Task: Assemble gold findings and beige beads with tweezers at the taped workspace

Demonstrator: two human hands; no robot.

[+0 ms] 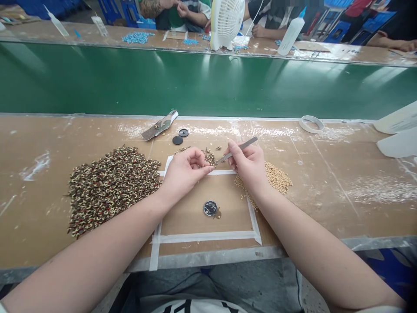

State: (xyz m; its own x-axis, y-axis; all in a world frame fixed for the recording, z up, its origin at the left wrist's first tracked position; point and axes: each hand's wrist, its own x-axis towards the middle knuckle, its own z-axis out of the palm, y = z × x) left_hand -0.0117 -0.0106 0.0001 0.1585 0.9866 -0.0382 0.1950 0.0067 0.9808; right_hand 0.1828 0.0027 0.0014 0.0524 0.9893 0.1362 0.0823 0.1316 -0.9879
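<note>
With thumb and fingers closed in a pinch, my left hand (pixel 186 168) is over the taped rectangle; what it pinches is too small to make out. My right hand (pixel 249 164) grips metal tweezers (pixel 243 147), whose tips point left to my left fingertips. Behind the fingertips lies a small cluster of brown and cream pieces (pixel 210 156). A large heap of brown and cream pieces with red spots (pixel 112 189) spreads left of my left hand. Small tan beads (pixel 276 177) lie partly hidden by my right hand. Nearer me sits a small round dish (pixel 210 208) with dark, shiny contents.
Two black round caps (pixel 177 140) and a camouflage-patterned strip (pixel 160 126) lie beyond my hands. A tape roll (pixel 312 124) and white bottles (pixel 397 143) are on the right. A green belt (pixel 195 84) separates this table from co-workers, a fan (pixel 227 24) and blue pieces (pixel 137 37).
</note>
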